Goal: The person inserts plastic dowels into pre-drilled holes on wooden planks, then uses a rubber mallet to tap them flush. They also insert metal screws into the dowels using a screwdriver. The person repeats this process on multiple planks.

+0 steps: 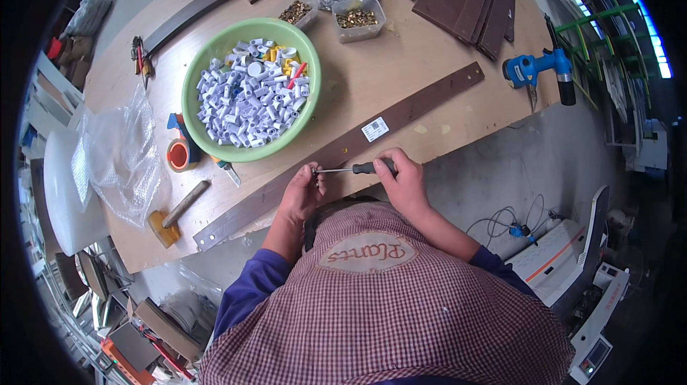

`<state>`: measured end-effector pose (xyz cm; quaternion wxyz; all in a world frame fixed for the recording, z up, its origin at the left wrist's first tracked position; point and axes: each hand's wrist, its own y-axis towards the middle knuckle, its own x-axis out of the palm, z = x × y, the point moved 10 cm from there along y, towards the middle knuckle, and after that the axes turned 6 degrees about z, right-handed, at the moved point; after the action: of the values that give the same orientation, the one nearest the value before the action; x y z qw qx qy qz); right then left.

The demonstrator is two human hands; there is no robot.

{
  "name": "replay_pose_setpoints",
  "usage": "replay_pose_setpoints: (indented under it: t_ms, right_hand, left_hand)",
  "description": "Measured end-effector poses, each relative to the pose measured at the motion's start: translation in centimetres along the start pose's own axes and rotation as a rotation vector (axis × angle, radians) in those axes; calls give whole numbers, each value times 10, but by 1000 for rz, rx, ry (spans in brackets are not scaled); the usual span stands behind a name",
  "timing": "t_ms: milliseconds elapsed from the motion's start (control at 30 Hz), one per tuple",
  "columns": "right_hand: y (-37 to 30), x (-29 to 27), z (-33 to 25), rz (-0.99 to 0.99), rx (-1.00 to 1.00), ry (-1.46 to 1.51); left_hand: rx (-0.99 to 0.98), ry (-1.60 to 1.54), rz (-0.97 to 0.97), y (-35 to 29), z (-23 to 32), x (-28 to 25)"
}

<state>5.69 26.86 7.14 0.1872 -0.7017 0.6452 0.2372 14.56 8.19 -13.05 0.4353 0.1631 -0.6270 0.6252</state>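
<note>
My right hand [402, 183] is closed round the dark handle of a screwdriver [335, 170], whose shaft points left. At the shaft's tip, the fingers of my left hand [303, 192] pinch together on something small that I cannot make out. Both hands are over the near edge of a long dark brown board [325, 161], which lies slantwise on the table and bears a white label [374, 129]. A tiny brass-coloured piece [345, 150] rests on the board just beyond the screwdriver.
On the wooden table [401, 49] stand a green basin [313, 91] of white plastic fittings and tubs of brass hardware [358, 18]. A mallet [172, 217], tape roll [179, 154] and bubble wrap [122, 163] lie left. Brown boards [458, 6] and a blue power tool [533, 69] are right.
</note>
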Motion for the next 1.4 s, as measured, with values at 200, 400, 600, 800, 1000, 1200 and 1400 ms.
replay_pose_setpoints:
  t_ms: [200, 400, 600, 800, 1000, 1200, 1400]
  right_hand:
    - [-12, -2, -12, 48, -63, -63]
    - [-20, 1, -14, 83, -82, -92]
    - [-43, 38, 11, -318, 184, -306]
    - [-32, -13, -4, -40, 181, -245]
    - [-33, -17, -6, -19, 153, -238]
    - [-32, -14, 4, -36, 212, -224]
    - [-32, -12, 26, -79, 332, -142]
  left_hand:
    - [-109, -179, -1, 9, -10, 2]
    - [-138, -267, 169, 14, -17, 4]
    - [-49, 126, 58, 24, -34, 33]
    - [-55, 52, 157, 31, -34, 26]
    - [-51, 47, 214, 31, -33, 23]
    - [14, 136, 211, 36, -30, 23]
    - [179, 415, 193, 37, -20, 28]
